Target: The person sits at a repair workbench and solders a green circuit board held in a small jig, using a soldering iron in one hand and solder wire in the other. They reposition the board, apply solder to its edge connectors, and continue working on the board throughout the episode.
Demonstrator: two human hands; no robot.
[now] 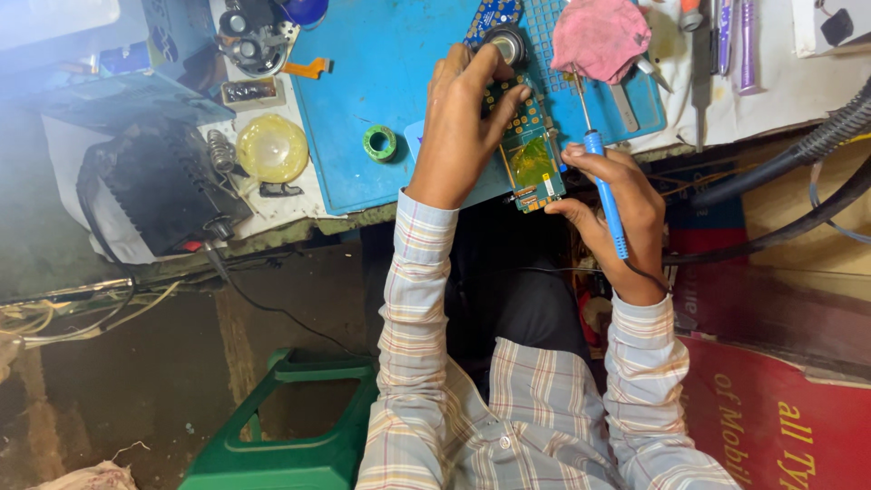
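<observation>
My left hand (463,118) grips the upper part of a green circuit board (533,163) with a yellow patch, pressing it against the near edge of a blue work mat (381,82). My right hand (617,218) holds a blue-handled soldering iron (606,195) like a pen, its thin metal tip pointing away toward a pink cloth (599,36). The right thumb and fingers also touch the board's lower right corner. A small round metal part (505,41) lies just beyond my left fingertips.
A green solder spool (379,142) lies on the mat. Left of it sit a yellowish round lid (272,147), a black soldering station (154,186) with cables, and small tools. Thick black hoses (798,154) run at the right. A green plastic stool (290,426) stands below.
</observation>
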